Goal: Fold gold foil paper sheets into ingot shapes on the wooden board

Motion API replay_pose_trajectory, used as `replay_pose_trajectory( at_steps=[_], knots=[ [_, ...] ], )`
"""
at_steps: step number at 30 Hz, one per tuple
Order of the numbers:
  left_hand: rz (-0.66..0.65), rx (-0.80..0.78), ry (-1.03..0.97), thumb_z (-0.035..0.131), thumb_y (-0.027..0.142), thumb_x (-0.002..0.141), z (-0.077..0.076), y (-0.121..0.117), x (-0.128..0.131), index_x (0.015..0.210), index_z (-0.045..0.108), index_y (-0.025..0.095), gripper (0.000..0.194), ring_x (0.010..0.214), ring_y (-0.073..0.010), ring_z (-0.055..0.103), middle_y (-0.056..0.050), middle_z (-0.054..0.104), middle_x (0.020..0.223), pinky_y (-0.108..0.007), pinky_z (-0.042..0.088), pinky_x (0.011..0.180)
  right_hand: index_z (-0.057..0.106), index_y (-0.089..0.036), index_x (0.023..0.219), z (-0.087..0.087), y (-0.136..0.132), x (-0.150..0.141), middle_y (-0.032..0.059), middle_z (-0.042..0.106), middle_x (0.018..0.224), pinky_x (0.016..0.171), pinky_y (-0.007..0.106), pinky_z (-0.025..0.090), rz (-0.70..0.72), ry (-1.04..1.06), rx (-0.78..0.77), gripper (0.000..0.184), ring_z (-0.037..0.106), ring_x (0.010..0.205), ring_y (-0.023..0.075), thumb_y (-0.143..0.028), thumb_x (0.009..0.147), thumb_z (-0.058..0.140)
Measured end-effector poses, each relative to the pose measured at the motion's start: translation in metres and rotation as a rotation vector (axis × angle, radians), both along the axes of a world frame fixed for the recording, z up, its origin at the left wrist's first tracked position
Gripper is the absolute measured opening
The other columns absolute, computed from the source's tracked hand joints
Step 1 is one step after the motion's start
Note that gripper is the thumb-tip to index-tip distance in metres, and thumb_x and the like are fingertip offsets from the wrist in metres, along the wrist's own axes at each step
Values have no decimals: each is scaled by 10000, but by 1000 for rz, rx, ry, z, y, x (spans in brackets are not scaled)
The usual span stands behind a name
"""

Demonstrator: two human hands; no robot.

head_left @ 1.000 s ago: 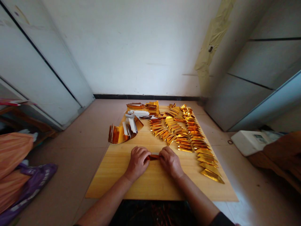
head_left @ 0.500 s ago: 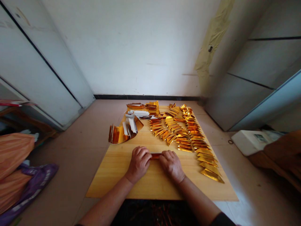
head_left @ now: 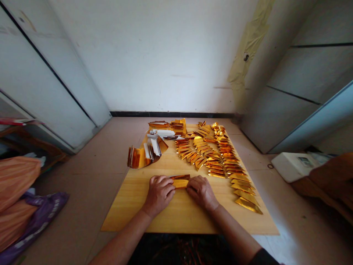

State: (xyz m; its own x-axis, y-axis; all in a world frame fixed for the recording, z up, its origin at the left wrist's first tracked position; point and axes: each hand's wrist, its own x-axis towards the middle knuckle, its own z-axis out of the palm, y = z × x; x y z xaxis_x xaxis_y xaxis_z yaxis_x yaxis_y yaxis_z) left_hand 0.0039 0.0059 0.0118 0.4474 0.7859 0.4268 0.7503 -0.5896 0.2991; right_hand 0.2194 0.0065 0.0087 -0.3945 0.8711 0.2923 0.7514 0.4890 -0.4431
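Both hands are closed on one folded gold foil strip [head_left: 180,181], the left hand [head_left: 158,195] at its left end and the right hand [head_left: 202,192] at its right end, pressing it onto the near half of the wooden board [head_left: 129,217]. Scanning left to right from my remote station, I see a curved gold foil sheet [head_left: 138,158] near the board's left edge, with white paper strips [head_left: 156,146] lying against it. Rows of folded gold foil pieces [head_left: 193,152] fan across the middle toward the far edge, and a long column of similar pieces [head_left: 242,187] runs along the right edge.
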Motion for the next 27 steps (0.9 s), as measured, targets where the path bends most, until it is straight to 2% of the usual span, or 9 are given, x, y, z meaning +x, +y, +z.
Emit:
replay_pose_trajectory(
  at_steps=[5,11,16,21,27],
  knots=[
    [61,-80,-38,538,246,843,-1,1,-2,771,676,250,156,879,-172,552,-2,667,872,-385,326,841,633,-192,764,-4,9,2,11,626,795,709,238,325,-1,-12,-51,147,537,789,131,-213,876,541],
    [173,-173,-55,534,265,841,-2,5,2,714,646,214,177,858,-175,548,-12,638,817,-357,336,803,607,-176,707,-3,13,-7,14,600,744,669,223,330,-167,-113,-97,141,533,736,129,-193,834,550],
    [258,-185,18,580,296,806,-2,8,3,696,624,206,148,856,-194,536,-18,612,792,-356,333,774,609,-185,730,3,14,-13,17,607,755,662,225,321,-220,-198,-124,92,537,745,136,-200,807,563],
    [284,-175,83,584,305,802,-2,9,4,684,606,205,156,857,-205,523,-24,599,788,-357,316,746,620,-189,727,4,19,-11,11,615,745,644,221,320,-218,-237,-201,103,553,733,131,-229,809,572],
    [272,-168,97,561,279,812,-2,9,4,694,596,203,145,858,-205,518,-28,601,800,-352,313,738,640,-196,771,11,23,-8,23,645,789,629,223,335,-193,-296,-245,178,584,752,137,-277,879,523]
  ],
)
